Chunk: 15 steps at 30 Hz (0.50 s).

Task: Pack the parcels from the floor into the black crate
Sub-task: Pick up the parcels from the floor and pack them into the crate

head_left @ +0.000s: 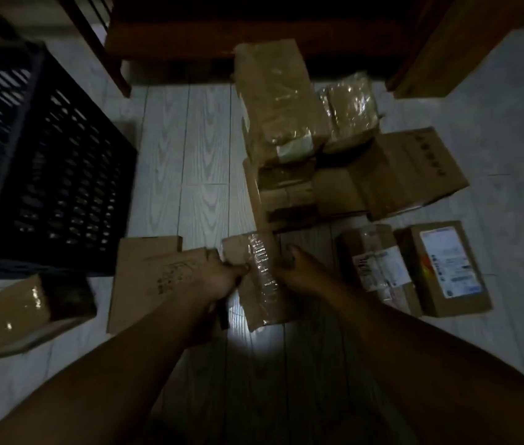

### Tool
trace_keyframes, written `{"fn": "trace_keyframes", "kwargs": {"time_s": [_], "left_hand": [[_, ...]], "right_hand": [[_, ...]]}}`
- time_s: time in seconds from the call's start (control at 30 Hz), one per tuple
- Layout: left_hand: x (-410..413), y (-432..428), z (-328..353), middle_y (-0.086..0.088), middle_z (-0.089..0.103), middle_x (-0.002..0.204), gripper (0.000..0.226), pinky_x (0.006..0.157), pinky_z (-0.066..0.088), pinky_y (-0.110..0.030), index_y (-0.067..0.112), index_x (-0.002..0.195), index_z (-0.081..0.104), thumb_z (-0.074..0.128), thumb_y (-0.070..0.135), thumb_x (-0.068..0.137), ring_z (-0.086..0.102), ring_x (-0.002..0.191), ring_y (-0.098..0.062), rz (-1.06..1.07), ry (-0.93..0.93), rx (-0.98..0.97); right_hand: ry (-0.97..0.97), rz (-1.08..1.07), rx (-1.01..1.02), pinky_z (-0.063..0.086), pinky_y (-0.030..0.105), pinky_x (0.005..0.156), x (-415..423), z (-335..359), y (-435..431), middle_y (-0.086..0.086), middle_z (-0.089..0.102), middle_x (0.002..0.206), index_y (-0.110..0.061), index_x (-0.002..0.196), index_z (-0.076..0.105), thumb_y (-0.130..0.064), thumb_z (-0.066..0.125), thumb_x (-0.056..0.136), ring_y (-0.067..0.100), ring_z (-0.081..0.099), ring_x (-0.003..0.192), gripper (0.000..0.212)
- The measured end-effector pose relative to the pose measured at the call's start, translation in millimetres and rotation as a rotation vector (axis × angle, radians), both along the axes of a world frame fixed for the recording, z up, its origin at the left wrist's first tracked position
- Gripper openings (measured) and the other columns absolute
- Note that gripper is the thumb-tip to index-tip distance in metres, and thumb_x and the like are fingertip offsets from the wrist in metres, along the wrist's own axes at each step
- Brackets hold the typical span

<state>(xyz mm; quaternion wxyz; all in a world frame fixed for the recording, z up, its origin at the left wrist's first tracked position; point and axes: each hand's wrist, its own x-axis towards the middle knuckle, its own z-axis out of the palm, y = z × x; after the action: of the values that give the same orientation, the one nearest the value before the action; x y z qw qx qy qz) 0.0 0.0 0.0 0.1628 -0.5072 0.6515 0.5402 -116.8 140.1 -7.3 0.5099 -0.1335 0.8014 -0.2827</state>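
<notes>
left hand (226,279) and right hand (297,272) clasp taped parcel (259,281) right of black crate (71,175) | risk: glossy tape could slip from grip; dim light

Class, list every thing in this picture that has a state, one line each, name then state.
Small tape-striped cardboard parcel: held by both hands, not yet crated.
Left hand: fingers curled on parcel's left edge.
Right hand: gripping its right edge.
Black lattice plastic crate: on floor, contents too dark to tell.
Brown labelled cardboard box: sealed, lying on floor.
</notes>
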Motion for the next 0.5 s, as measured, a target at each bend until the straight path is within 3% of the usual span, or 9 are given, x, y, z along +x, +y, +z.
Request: {"fn": "trace_keyframes", "kwargs": {"time_s": [0.1, 0.17, 0.37, 0.5], "left_hand": [[-4, 10, -17, -0.004, 0.067, 0.09, 0.02, 0.066, 0.056, -0.032, 0.011, 0.108, 0.056, 0.056, 0.025, 0.093, 0.065, 0.079, -0.02, 0.059, 0.083, 0.18], [-4, 14, -17, -0.004, 0.068, 0.086, 0.01, 0.055, 0.053, -0.027, 0.016, 0.097, 0.06, 0.051, 0.022, 0.095, 0.066, 0.075, -0.018, 0.068, 0.107, 0.268], [6, 11, 54, -0.01, 0.07, 0.098, 0.014, 0.066, 0.054, -0.034, 0.017, 0.104, 0.06, 0.052, 0.024, 0.095, 0.067, 0.092, -0.029, 0.128, 0.112, 0.344], [12, 2, 157, -0.006, 0.069, 0.099, 0.02, 0.062, 0.053, -0.032, 0.018, 0.112, 0.057, 0.052, 0.028, 0.095, 0.067, 0.088, -0.021, 0.124, 0.099, 0.37]], "right_hand": [[-0.031, 0.05, 0.008, 0.037, 0.032, 0.097, 6, -22, -5, 0.01, 0.047, 0.144, -0.026, 0.146, 0.033, -0.049, 0.048, 0.094, 0.029, 0.049, 0.126, 0.059], [-0.038, 0.026, 0.029, 0.036, 0.034, 0.101, 11, -27, -7, 0.01, 0.048, 0.143, -0.03, 0.146, 0.033, -0.051, 0.041, 0.096, 0.031, 0.049, 0.125, 0.055], [-0.036, -0.035, 0.007, 0.038, 0.036, 0.103, 23, 42, -8, 0.01, 0.048, 0.143, -0.031, 0.147, 0.031, -0.048, 0.04, 0.098, 0.031, 0.049, 0.125, 0.053], [-0.055, -0.042, -0.009, 0.041, 0.04, 0.102, 30, 148, -11, 0.009, 0.052, 0.139, -0.034, 0.146, 0.031, -0.054, 0.039, 0.096, 0.03, 0.053, 0.121, 0.054]]}}
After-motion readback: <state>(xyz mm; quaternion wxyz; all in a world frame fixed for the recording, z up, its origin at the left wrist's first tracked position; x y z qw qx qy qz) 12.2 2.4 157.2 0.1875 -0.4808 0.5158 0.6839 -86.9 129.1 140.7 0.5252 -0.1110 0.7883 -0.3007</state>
